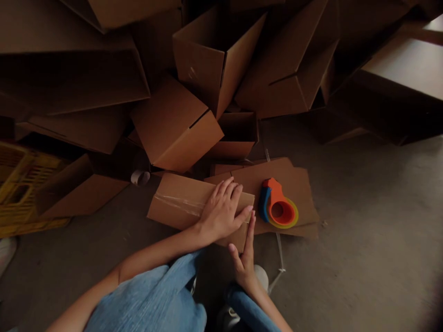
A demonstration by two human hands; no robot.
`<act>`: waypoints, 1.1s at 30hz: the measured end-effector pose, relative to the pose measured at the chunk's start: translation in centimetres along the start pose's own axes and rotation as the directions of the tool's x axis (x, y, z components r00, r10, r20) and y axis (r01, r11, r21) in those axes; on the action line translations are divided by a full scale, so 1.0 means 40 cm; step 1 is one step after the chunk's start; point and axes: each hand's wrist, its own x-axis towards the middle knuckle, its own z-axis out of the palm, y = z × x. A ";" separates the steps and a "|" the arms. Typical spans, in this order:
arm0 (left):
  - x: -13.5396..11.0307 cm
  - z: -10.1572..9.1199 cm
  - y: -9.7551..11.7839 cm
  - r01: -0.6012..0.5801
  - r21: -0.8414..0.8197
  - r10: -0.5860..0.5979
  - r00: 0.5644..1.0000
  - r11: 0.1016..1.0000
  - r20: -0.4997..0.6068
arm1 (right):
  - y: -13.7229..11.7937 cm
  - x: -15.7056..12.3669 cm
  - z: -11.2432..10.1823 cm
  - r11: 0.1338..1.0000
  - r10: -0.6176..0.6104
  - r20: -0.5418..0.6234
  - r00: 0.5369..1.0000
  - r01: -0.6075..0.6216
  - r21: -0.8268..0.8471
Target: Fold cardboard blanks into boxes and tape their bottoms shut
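A small cardboard box (180, 192) lies in front of my knees, with a strip of clear tape (176, 203) along its upper face. My left hand (223, 210) rests flat on the box near its right end, fingers stretched out. Against that right end, my right hand (246, 253) has its fingers straight and its thumb apart. An orange tape dispenser (277, 198) with blue and yellow parts sits just right of the box, on a stack of flat cardboard (301, 189).
Open cardboard boxes (200, 60) are piled across the back. A yellow plastic crate (20, 184) stands at the left. An empty tape core (140, 177) lies near the pile. White strapping (279, 253) runs from under the flat cardboard across the concrete floor (363, 240).
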 end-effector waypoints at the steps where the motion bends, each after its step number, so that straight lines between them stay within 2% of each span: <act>1: 0.000 0.000 0.000 0.000 -0.002 0.000 1.000 1.000 -0.001 | 0.000 0.001 0.000 1.000 -0.008 0.002 1.000 0.008 -0.001; 14: 0.001 -0.007 0.003 -0.005 -0.003 0.005 1.000 1.000 -0.015 | -0.001 0.013 -0.005 0.999 -0.041 0.032 0.999 0.040 0.013; 18: 0.002 -0.008 0.002 -0.006 -0.001 0.006 1.000 1.000 -0.021 | -0.003 0.013 -0.010 0.998 -0.044 0.035 0.998 0.046 -0.036; 28: 0.000 -0.006 0.000 -0.005 -0.008 0.005 1.000 1.000 -0.014 | 0.019 0.023 -0.022 0.957 -0.214 -0.002 0.977 0.209 -0.199; 33: 0.002 -0.007 0.001 -0.010 -0.002 0.010 1.000 1.000 -0.010 | 0.012 0.023 -0.012 0.983 -0.152 -0.018 0.988 0.149 -0.112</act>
